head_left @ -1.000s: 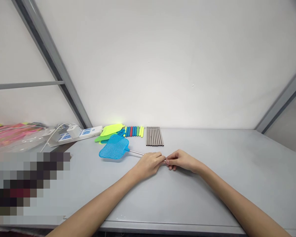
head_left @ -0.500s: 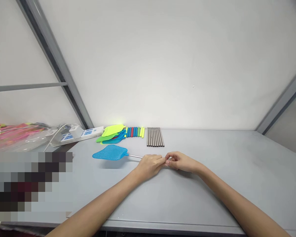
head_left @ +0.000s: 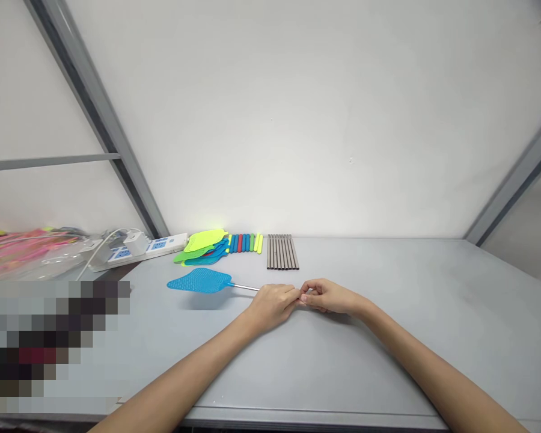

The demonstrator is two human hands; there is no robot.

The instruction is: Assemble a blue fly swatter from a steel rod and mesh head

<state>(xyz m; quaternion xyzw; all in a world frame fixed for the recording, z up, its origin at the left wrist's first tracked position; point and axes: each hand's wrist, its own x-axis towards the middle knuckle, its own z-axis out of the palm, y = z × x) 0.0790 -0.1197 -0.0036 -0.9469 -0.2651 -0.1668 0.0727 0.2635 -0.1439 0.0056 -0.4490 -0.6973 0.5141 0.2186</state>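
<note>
A fly swatter (head_left: 201, 281) with a perforated blue head and a thin metal shaft lies across the front of the table, its head pointing left. My left hand (head_left: 275, 304) is closed around the shaft, hiding the rest of it. Touching the left hand's fingertips, my right hand (head_left: 331, 296) is closed in a pinch at the shaft's end. What sits between its fingertips is hidden. Behind my hands lies a row of metal tubes (head_left: 282, 252).
Loose swatter heads (head_left: 206, 240) in yellow, green and blue are piled at the back left. Coloured grips (head_left: 246, 243) lie beside them in a row. A white power strip (head_left: 169, 243) with plugs and a cable is further left, near plastic bags (head_left: 31, 249). A blurred patch covers the lower left.
The view has shifted very slightly. Both hands and the fly swatter keep nearly the same pose, the right hand's fingers still at the left hand's fingertips.
</note>
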